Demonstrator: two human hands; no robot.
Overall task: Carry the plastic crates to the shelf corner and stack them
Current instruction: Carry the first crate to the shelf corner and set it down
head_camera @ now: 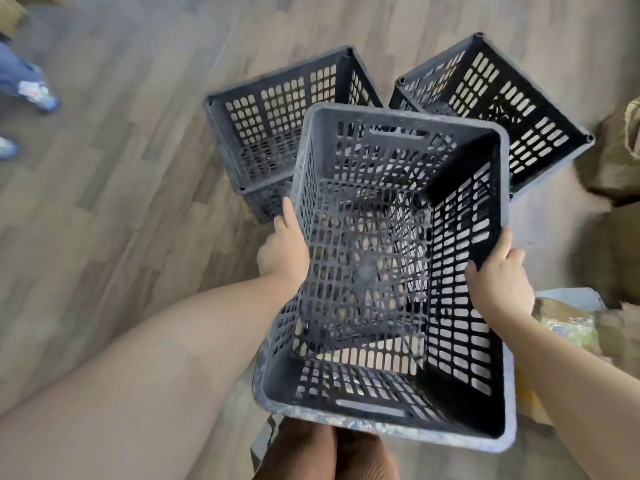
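Note:
I hold a dark grey slotted plastic crate [388, 271] in front of me, off the floor and with nothing in it. My left hand [282, 247] grips its left rim, thumb over the edge. On the opposite rim my right hand [498, 278] grips the same way. Beyond it two more dark crates stand on the wooden floor: one at centre [277, 123], partly hidden by the held crate, and one at the upper right [498, 98], turned at an angle.
Brown sacks or boxes [616, 168] lie along the right edge, with a packet of yellowish goods [568, 327] under my right forearm. Another person's legs and shoes [31, 88] stand at the far left. Wood-plank floor [121, 168] spreads to the left.

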